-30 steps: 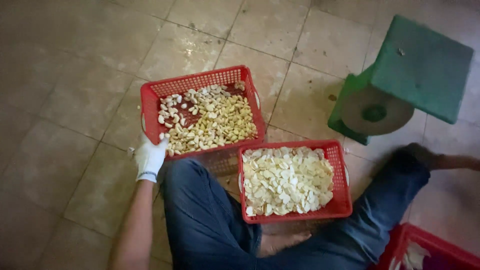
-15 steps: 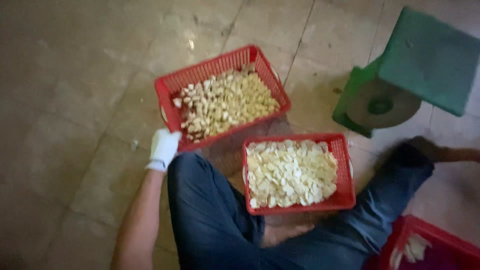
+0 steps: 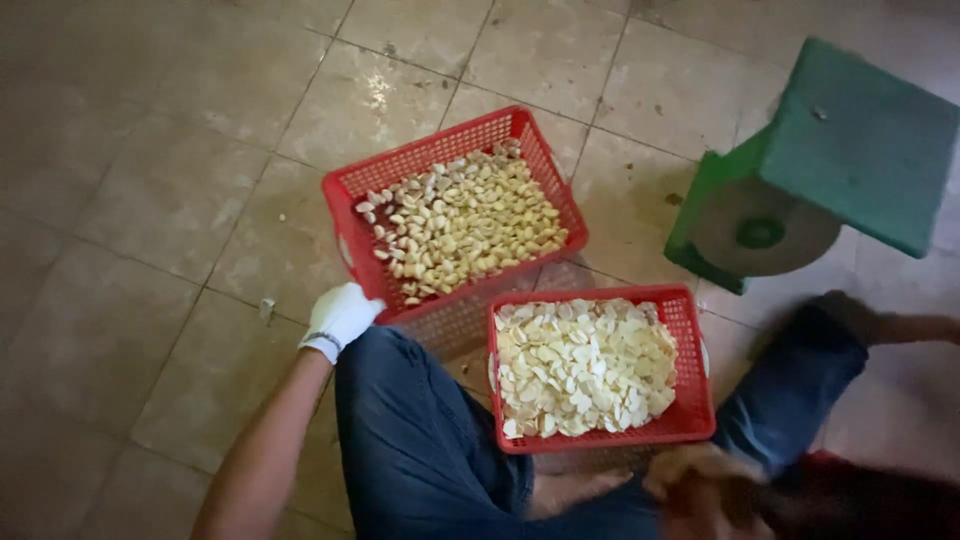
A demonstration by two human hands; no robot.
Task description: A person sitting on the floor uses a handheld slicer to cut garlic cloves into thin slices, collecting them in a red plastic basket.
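We note the left hand (image 3: 342, 317), in a white glove, closed on the near left corner of the upper red basket (image 3: 352, 200). That basket sits tilted on the tiled floor (image 3: 150, 200), its far end pointing up and right, and it holds yellowish nut pieces (image 3: 465, 225), some with dark skin showing. Its near long edge lies just beside the lower red basket (image 3: 695, 410), which rests between our legs and is filled with paler, flatter slices (image 3: 580, 365). Our left leg in dark blue trousers (image 3: 420, 450) runs under the gloved hand; the other leg stretches out to the right.

The right hand (image 3: 705, 490) is at the bottom edge of the view, below the lower basket, and is badly blurred; we cannot tell whether it is open or closed, nor what it touches.

A green scale (image 3: 860, 140) with a round dial stands on the floor to the upper right, well apart from both baskets
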